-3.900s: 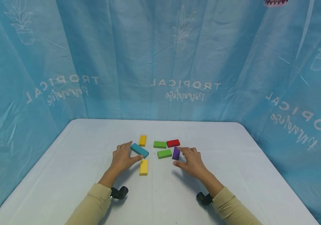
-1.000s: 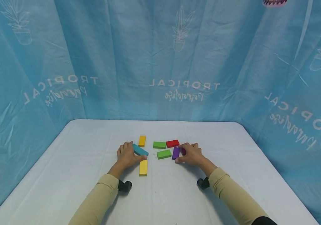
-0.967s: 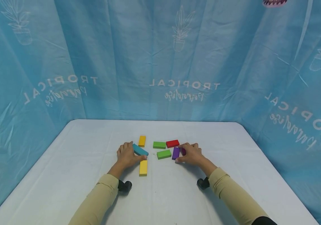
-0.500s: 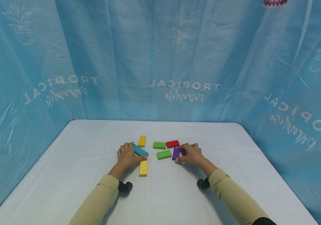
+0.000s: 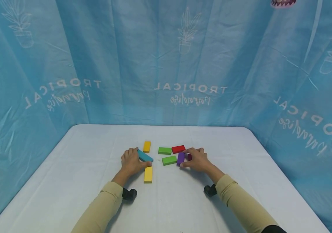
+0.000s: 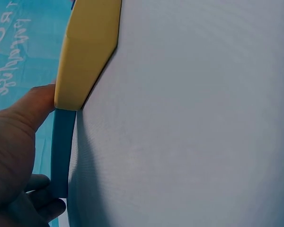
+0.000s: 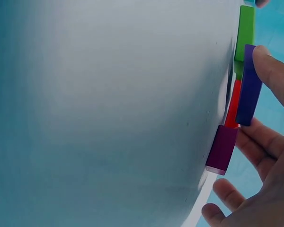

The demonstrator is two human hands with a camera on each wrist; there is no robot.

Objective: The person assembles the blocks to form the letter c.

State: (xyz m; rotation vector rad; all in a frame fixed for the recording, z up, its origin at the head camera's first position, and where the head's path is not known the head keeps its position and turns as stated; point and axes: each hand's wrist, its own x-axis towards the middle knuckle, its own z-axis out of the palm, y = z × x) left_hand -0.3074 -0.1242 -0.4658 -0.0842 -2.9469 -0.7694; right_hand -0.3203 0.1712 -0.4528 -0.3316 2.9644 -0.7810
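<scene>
In the head view my left hand [image 5: 131, 161] holds a teal block [image 5: 145, 156] end to end, thumb at the near end and fingers at the far one. The left wrist view shows that teal block [image 6: 62, 151] behind a yellow block [image 6: 85, 56]. My right hand [image 5: 198, 160] pinches a purple block [image 5: 180, 159] between thumb and fingers. Under that palm sits a dark magenta block [image 5: 189, 157], partly hidden. The purple block's left side is at, or nearly at, the end of a green block [image 5: 169, 160]; whether they touch I cannot tell.
A second green block [image 5: 165, 150] and a red block [image 5: 178, 149] lie farther back, end to end. One yellow block [image 5: 146, 146] is beyond the teal one, another yellow block [image 5: 148, 174] nearer. The white-covered table [image 5: 166, 207] is backed by a blue curtain [image 5: 125, 64].
Since the earliest frame, both hands have closed in around their blocks, and the magenta block has come into view. In the last half second the purple block shifted slightly left with my right hand.
</scene>
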